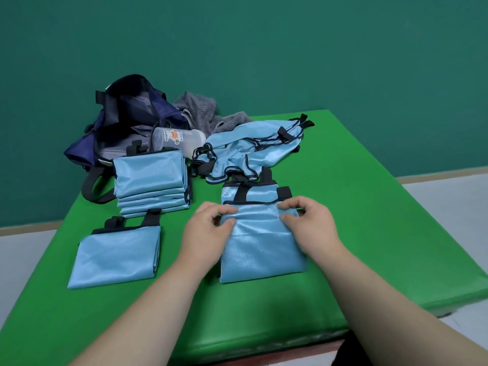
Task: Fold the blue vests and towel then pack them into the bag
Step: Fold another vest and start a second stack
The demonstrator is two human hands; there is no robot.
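Note:
A half-folded light blue vest [260, 247] with black straps lies in front of me on the green table [356, 207]. My left hand [208, 231] pinches its folded edge at the left corner, and my right hand [307, 224] pinches the same edge at the right corner. One folded vest [116, 256] lies alone at the left. Behind it sits a stack of several folded vests [151, 180]. Unfolded vests [253, 146] lie in a heap at the back. The dark blue bag [124, 120] stands open at the back left, with a grey striped towel [203, 112] crumpled beside it.
A clear plastic bottle [178, 140] lies on its side between the bag and the unfolded vests. The bag's black strap [92, 187] loops onto the table by the stack. The table's right and near edges drop off to a pale floor.

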